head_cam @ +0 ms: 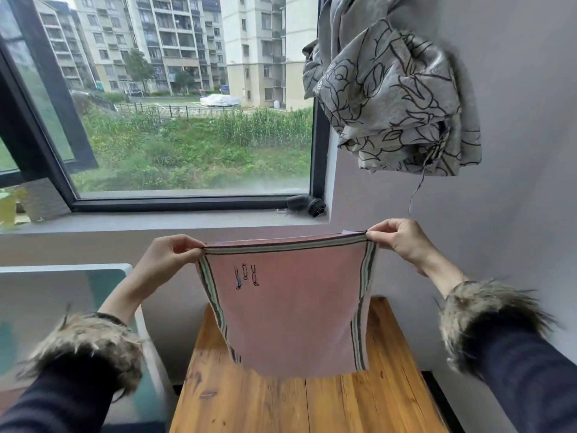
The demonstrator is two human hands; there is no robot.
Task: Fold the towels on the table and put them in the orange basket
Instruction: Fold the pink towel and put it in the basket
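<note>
Pinching towel (293,310) corners, hands (170,254) apart

I cannot see the far part of the wooden table (312,404); the pink towel (293,314) covers it. Left of the table, a white object (62,276) is blurred and cut by the edge. Both my sleeves leave the frame below.

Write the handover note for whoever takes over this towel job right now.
Left hand: pinches the pink towel at its top left corner.
Right hand: pinches the top right corner.
Towel: hangs stretched between both hands above the wooden table, apparently already doubled at the top edge.
Basket: not in view.
Done: nothing binned that can be seen.
Left: finish folding, find the basket, put the towel in.
</note>
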